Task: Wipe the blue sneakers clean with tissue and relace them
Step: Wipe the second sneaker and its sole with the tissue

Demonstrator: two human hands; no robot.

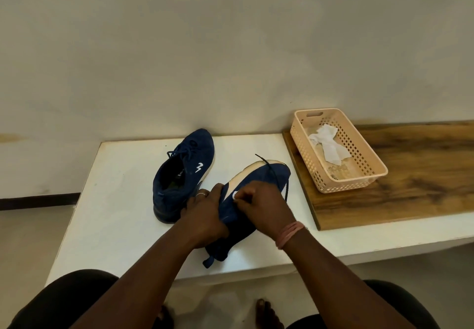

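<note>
Head view: wiping stage, relacing not started. Left hand (205, 213) grip curls round the tipped sneaker (259, 190); right hand (261, 205) pinches a tissue wad (235, 195) against its white sole edge, lace (275, 174) hanging loose. Second sneaker (179, 174), laced, upright just left of it on the worktop (115, 200). Basket (338, 149), right of it, holds used tissue.

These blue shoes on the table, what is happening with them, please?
A person is cleaning one sneaker, tipped on its side. The left hand holds it steady while the right hand pinches a small tissue wad against its white sole edge; its lace hangs loose. The other sneaker stands upright beside it, laced. Crumpled tissue lies in the basket.
</note>
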